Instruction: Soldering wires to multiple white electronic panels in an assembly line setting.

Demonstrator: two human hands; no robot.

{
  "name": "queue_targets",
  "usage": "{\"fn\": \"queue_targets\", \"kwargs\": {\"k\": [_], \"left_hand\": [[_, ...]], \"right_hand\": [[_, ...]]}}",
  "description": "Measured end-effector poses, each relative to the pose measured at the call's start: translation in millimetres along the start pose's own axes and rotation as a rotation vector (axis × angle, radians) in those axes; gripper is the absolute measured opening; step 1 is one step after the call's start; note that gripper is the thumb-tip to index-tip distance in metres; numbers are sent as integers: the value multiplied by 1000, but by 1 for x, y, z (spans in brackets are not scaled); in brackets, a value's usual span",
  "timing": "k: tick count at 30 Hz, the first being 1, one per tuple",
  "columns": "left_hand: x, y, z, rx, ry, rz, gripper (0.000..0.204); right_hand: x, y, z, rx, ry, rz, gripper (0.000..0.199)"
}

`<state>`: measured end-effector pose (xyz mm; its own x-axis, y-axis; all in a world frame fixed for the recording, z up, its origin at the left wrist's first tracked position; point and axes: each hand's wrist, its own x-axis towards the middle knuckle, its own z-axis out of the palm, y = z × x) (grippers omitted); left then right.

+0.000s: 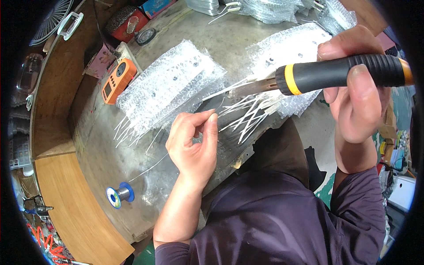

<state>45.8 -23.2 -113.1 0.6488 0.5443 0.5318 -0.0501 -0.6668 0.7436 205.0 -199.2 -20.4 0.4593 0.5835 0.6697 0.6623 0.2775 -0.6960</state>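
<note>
We count one soldering iron with a black handle and yellow-orange rings (340,73), and it lies in our right hand (357,88); the grip of this hand is clamped around the handle, with the thumb on top. Its metal tip (247,88) points left, above the middle of the counter. Our left hand (192,141) has thumb and forefinger pinched together on a thin silver solder wire (150,164), just under the tip. This wire runs down to one small spool with blue ends (118,194), which lies on the counter near its lower edge.

We see two big rows of clear bubble-wrap packets: one row on the left (170,86) and one row on the right (287,53). Many thin white leads (249,117) come out from them, too many to count. More such packets (282,9) lie at the far end.

The counter is a grey, worn metal sheet (101,150), and a light brown wooden board (70,207) borders it on the left side.

Around, there is one orange hand meter (118,80), one round white fan grille (52,20) and one red box (128,24). The right hand and the iron cover part of the right row, and our dark purple sleeve (274,221) hides the near edge of the counter.
</note>
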Motion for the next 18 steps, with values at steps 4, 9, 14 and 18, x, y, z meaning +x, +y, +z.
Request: {"fn": "queue_targets", "kwargs": {"k": [4, 9, 14, 18], "left_hand": [[0, -1, 1, -14, -7, 13, 9], [-2, 3, -3, -67, -19, -25, 2], [-3, 5, -7, -73, 72, 117, 10], [-3, 6, -6, -49, 51, 152, 10]], "right_hand": [[1, -2, 2, -70, -27, -11, 34], [-3, 2, -2, -47, 15, -28, 35], [5, 6, -25, 207, -195, -153, 37], [3, 2, -23, 185, -124, -72, 38]]}}
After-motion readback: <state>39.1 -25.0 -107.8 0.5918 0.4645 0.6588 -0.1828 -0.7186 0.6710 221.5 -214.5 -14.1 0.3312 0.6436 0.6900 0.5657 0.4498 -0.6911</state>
